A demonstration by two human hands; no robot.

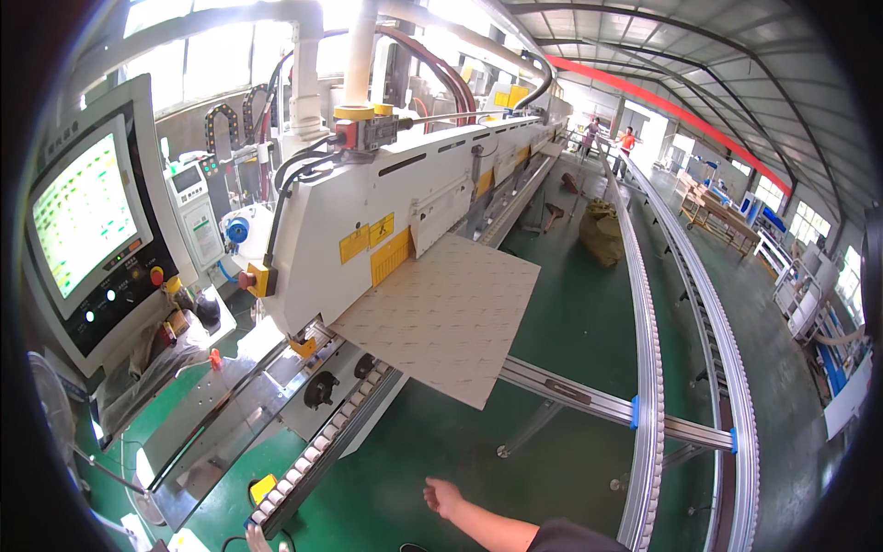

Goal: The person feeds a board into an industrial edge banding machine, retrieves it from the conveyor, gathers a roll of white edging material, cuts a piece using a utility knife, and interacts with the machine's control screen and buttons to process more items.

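Note:
My right hand (443, 497) reaches in from the lower edge over the green floor, fingers loosely apart and holding nothing. It hangs a little below and in front of a flat beige panel (441, 313), not touching it. The panel lies on the feed track of a long white machine (368, 198), its far edge under the machine's housing and its near corner overhanging a metal support rail (589, 400). My left hand is out of the picture.
A control screen (83, 212) with buttons stands at the left. A roller track (644, 368) curves along the right side. A brown bundle (602, 230) sits on the floor farther back. Two people (625, 140) stand at the far end of the hall.

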